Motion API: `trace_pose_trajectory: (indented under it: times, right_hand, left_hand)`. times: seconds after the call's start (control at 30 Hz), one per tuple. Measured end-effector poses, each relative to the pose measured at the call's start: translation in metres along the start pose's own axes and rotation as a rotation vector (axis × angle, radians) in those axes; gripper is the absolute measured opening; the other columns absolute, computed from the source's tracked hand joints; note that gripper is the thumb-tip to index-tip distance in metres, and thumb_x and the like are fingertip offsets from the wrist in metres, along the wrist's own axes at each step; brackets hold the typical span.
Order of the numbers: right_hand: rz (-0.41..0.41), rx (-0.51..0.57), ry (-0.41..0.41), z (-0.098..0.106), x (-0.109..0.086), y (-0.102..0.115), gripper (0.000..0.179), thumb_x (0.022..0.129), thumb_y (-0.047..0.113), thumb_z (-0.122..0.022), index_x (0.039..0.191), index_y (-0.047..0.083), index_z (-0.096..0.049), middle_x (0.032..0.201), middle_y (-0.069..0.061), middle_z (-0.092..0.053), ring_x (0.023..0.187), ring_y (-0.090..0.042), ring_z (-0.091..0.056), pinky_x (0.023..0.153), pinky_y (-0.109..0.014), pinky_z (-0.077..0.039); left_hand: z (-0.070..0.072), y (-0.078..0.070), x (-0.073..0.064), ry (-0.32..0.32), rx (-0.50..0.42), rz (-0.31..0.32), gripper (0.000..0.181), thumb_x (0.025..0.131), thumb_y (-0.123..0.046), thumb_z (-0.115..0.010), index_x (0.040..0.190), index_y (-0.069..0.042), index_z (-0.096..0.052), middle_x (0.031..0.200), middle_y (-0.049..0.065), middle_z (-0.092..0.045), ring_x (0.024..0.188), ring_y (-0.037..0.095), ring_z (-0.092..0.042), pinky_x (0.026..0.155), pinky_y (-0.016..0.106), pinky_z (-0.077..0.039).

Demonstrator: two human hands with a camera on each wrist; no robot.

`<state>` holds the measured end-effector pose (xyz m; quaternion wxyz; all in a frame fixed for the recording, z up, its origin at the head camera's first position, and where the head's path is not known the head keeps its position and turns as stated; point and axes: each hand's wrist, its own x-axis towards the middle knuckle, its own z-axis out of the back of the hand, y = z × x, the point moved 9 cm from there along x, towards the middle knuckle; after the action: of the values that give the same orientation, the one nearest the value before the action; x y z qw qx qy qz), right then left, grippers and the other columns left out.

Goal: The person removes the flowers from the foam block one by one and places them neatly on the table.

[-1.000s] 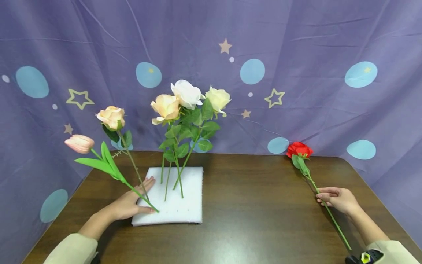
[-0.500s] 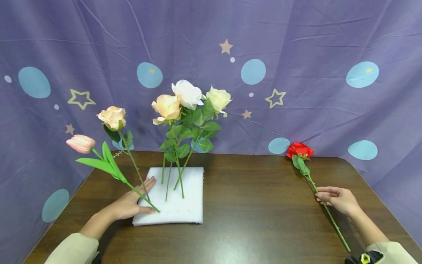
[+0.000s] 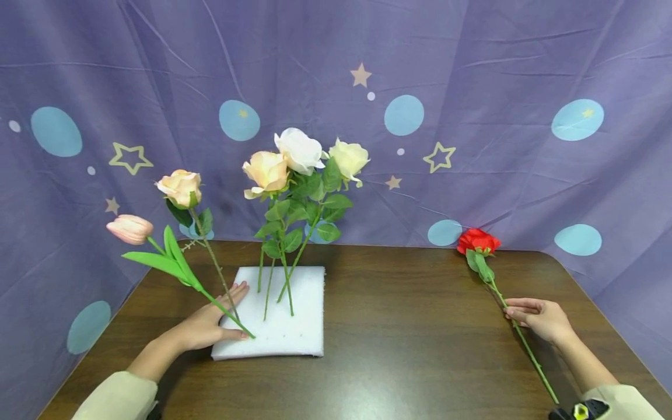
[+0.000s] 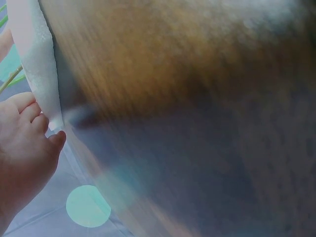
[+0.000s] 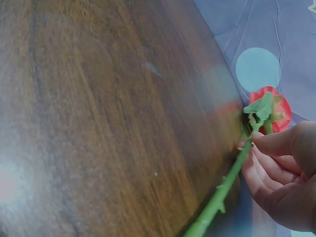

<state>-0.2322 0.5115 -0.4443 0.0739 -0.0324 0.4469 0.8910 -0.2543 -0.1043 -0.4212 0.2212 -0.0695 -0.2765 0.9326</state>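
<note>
Red-petalled, a rose is pinched mid-stem in the right hand, its bloom beyond that hand; the left hand, outstretched, rests on white foam, a pink tulip slanting over it.

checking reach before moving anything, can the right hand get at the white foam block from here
Probably yes: nothing shows on the table between the right hand and the white foam block, and the stems stand away from its near right corner. The hand holds the red rose, though.
</note>
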Motion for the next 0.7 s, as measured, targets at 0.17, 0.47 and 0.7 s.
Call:
trace_pose_trajectory:
  times: [0.17,0.47,0.7]
  right_hand:
    - [-0.012,0.035,-0.020,0.002,-0.001,-0.001,0.046,0.090,0.018,-0.066,0.120,-0.017,-0.057,0.084,0.016,-0.074,0.072,0.008,-0.066,0.066,-0.018,-0.058]
    - [-0.001,0.001,-0.068,0.007,-0.003,0.012,0.045,0.090,0.024,-0.067,0.118,-0.011,-0.062,0.084,0.015,-0.075,0.071,0.005,-0.069,0.065,-0.014,-0.055]
    - [0.032,0.070,-0.052,0.000,-0.001,0.026,0.041,0.091,0.020,-0.066,0.116,-0.013,-0.062,0.083,0.022,-0.072,0.073,0.006,-0.068,0.068,-0.016,-0.057]
  left_hand:
    - [0.000,0.000,0.000,0.004,0.004,0.003,0.100,0.072,-0.041,-0.078,0.148,0.002,-0.030,0.156,0.027,-0.022,0.142,0.053,-0.018,0.110,0.072,-0.017]
    - [0.000,-0.002,-0.002,0.008,0.002,0.002,0.099,0.072,-0.040,-0.078,0.148,0.003,-0.030,0.156,0.028,-0.021,0.142,0.054,-0.018,0.111,0.070,-0.016]
    - [0.000,-0.001,0.000,0.012,0.002,-0.001,0.099,0.073,-0.039,-0.077,0.148,0.003,-0.029,0.157,0.027,-0.020,0.143,0.053,-0.017,0.113,0.069,-0.015]
